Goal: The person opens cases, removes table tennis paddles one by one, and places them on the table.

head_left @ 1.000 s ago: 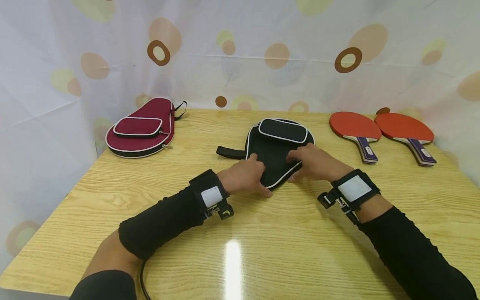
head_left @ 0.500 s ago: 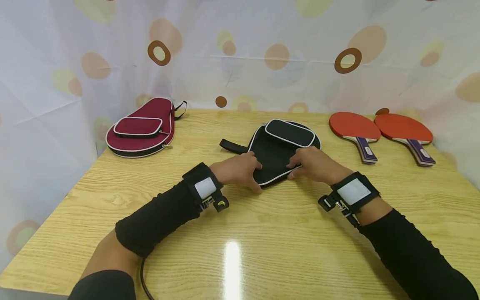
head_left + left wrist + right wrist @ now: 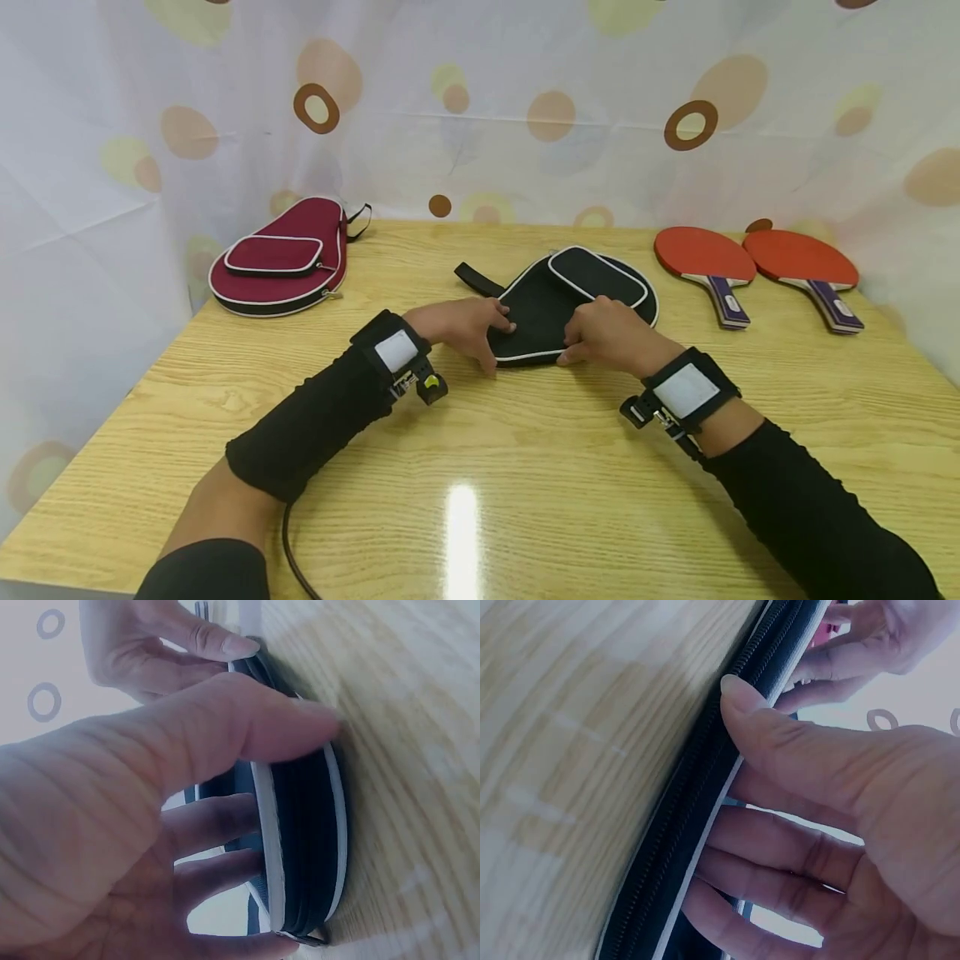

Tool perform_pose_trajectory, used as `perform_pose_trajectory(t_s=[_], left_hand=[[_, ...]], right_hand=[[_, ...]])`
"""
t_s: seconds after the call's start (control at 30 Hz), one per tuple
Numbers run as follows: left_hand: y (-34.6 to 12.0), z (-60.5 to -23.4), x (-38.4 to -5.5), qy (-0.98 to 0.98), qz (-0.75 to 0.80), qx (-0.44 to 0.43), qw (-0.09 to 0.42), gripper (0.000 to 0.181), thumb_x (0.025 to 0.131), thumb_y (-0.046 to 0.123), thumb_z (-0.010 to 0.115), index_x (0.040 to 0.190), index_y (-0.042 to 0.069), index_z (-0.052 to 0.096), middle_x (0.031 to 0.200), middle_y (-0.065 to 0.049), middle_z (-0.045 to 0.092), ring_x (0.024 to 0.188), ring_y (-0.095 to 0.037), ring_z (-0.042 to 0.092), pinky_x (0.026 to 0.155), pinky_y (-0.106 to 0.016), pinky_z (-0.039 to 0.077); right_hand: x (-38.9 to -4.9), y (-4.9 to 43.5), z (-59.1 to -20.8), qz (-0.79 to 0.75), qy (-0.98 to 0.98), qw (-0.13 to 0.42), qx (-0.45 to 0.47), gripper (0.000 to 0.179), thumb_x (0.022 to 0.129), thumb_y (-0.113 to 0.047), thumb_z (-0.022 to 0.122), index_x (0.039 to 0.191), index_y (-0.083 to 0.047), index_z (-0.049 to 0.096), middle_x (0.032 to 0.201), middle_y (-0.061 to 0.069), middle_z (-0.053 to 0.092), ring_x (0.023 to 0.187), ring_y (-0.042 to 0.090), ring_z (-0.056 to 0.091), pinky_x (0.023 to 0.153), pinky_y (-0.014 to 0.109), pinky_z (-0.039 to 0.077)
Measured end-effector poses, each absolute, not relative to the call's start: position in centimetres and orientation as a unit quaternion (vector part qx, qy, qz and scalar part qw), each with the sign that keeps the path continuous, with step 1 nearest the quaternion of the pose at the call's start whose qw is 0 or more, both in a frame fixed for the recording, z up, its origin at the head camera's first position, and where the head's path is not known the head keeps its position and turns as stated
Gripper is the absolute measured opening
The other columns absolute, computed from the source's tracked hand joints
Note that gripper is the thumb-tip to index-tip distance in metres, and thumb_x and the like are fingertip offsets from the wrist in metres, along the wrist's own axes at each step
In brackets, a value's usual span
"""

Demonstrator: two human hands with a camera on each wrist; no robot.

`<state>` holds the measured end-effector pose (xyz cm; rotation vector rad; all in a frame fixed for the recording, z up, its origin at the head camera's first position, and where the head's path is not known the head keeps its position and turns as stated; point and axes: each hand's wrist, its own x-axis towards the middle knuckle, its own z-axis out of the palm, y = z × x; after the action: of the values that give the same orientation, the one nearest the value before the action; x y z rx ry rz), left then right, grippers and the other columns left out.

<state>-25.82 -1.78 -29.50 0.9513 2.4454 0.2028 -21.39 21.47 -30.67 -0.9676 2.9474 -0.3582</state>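
Turned on the counter (image 3: 375,500), the black case (image 3: 532,323) has swung its narrow end leftward and its pocket (image 3: 597,277) to the right since the earlier frame, both hands going with it. It lies pocket up near the middle of the counter. It should handle as light and soft, its fabric more grippy than slippery; the zippered side wall offers the surest hold. The left hand (image 3: 463,325) pinches the edge near the narrow end, thumb on the wall, fingers on top; the right hand (image 3: 609,335) grips further along, its thumb by the zipper (image 3: 669,817). A strap (image 3: 480,280) juts out leftward. Beyond, the red case (image 3: 300,225), left paddle (image 3: 705,252) and right paddle (image 3: 801,257) lie unmoved.
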Motion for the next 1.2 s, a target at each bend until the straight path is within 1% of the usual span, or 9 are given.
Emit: perform_pose_trajectory(t_s=[0.1, 0.27, 0.43, 0.5, 0.57, 0.73, 0.83, 1.0, 1.2], left_hand=[[-1.8, -29.5, -26.1, 0.901, 0.061, 0.35, 0.25, 0.073, 0.088, 0.021, 0.076, 0.152, 0.011, 0.044, 0.165, -0.011, 0.025, 0.151, -0.027, 0.026, 0.114, -0.031, 0.033], [-2.1, -29.6, -26.4, 0.904, 0.063, 0.342, 0.249, 0.073, 0.089, 0.018, 0.076, 0.154, 0.013, 0.042, 0.167, -0.008, 0.022, 0.152, -0.026, 0.024, 0.111, -0.03, 0.035], [-2.4, -29.7, -26.8, 0.905, 0.072, 0.335, 0.252, 0.073, 0.089, 0.014, 0.074, 0.154, 0.014, 0.041, 0.168, -0.007, 0.019, 0.151, -0.024, 0.025, 0.104, -0.027, 0.036], [-2.5, -29.7, -26.9, 0.905, 0.075, 0.335, 0.251, 0.073, 0.089, 0.012, 0.074, 0.154, 0.014, 0.041, 0.168, -0.007, 0.019, 0.151, -0.025, 0.025, 0.1, -0.027, 0.036], [-2.5, -29.7, -27.1, 0.905, 0.076, 0.337, 0.248, 0.073, 0.088, 0.011, 0.074, 0.154, 0.013, 0.041, 0.168, -0.008, 0.018, 0.151, -0.025, 0.025, 0.099, -0.026, 0.036], [-2.6, -29.9, -27.5, 0.907, 0.064, 0.347, 0.229, 0.072, 0.086, 0.003, 0.07, 0.152, 0.013, 0.045, 0.167, -0.009, 0.022, 0.146, -0.025, 0.033, 0.096, -0.026, 0.035], [-2.6, -29.9, -27.7, 0.908, 0.058, 0.35, 0.222, 0.072, 0.085, -0.001, 0.066, 0.152, 0.014, 0.046, 0.166, -0.009, 0.023, 0.142, -0.024, 0.037, 0.09, -0.028, 0.035], [-2.6, -29.8, -27.8, 0.909, 0.057, 0.347, 0.223, 0.073, 0.085, -0.004, 0.064, 0.152, 0.015, 0.045, 0.167, -0.008, 0.022, 0.143, -0.024, 0.036, 0.088, -0.029, 0.035], [-2.7, -29.8, -27.8, 0.91, 0.063, 0.339, 0.23, 0.073, 0.086, -0.005, 0.063, 0.153, 0.017, 0.044, 0.167, -0.006, 0.02, 0.143, -0.023, 0.034, 0.087, -0.03, 0.035]], right_hand=[[-21.4, 20.9, -30.7, -0.109, 0.947, 0.015, -0.303, 0.023, 0.082, -0.022, 0.084, 0.065, -0.013, 0.071, 0.064, -0.005, 0.062, 0.056, 0.009, 0.053, 0.053, 0.029, 0.044], [-21.5, 20.1, -30.9, -0.1, 0.95, 0.014, -0.295, 0.027, 0.082, -0.025, 0.084, 0.063, -0.013, 0.07, 0.059, -0.007, 0.058, 0.054, 0.009, 0.051, 0.051, 0.028, 0.041], [-21.5, 19.3, -30.9, -0.092, 0.952, 0.011, -0.291, 0.031, 0.082, -0.026, 0.084, 0.06, -0.013, 0.068, 0.054, -0.008, 0.052, 0.052, 0.01, 0.049, 0.05, 0.028, 0.039], [-21.5, 19.0, -30.9, -0.087, 0.953, 0.009, -0.289, 0.033, 0.082, -0.027, 0.084, 0.058, -0.013, 0.066, 0.052, -0.008, 0.049, 0.051, 0.01, 0.048, 0.05, 0.028, 0.037], [-21.4, 18.7, -30.9, -0.082, 0.955, 0.007, -0.286, 0.035, 0.082, -0.028, 0.084, 0.057, -0.014, 0.065, 0.05, -0.007, 0.046, 0.051, 0.011, 0.047, 0.05, 0.028, 0.035], [-21.3, 17.8, -31.1, -0.076, 0.958, -0.001, -0.276, 0.038, 0.083, -0.029, 0.083, 0.056, -0.014, 0.063, 0.051, -0.005, 0.048, 0.052, 0.014, 0.05, 0.05, 0.029, 0.037], [-21.2, 17.4, -31.2, -0.073, 0.96, -0.009, -0.271, 0.038, 0.083, -0.03, 0.084, 0.056, -0.014, 0.063, 0.052, -0.004, 0.049, 0.054, 0.014, 0.051, 0.05, 0.03, 0.038], [-21.2, 17.1, -31.2, -0.074, 0.961, -0.01, -0.265, 0.038, 0.083, -0.029, 0.084, 0.055, -0.014, 0.062, 0.052, -0.004, 0.047, 0.054, 0.014, 0.049, 0.049, 0.029, 0.035], [-21.1, 17.0, -31.2, -0.077, 0.964, -0.005, -0.253, 0.036, 0.083, -0.029, 0.084, 0.057, -0.013, 0.064, 0.052, -0.004, 0.05, 0.053, 0.014, 0.051, 0.049, 0.029, 0.036]])
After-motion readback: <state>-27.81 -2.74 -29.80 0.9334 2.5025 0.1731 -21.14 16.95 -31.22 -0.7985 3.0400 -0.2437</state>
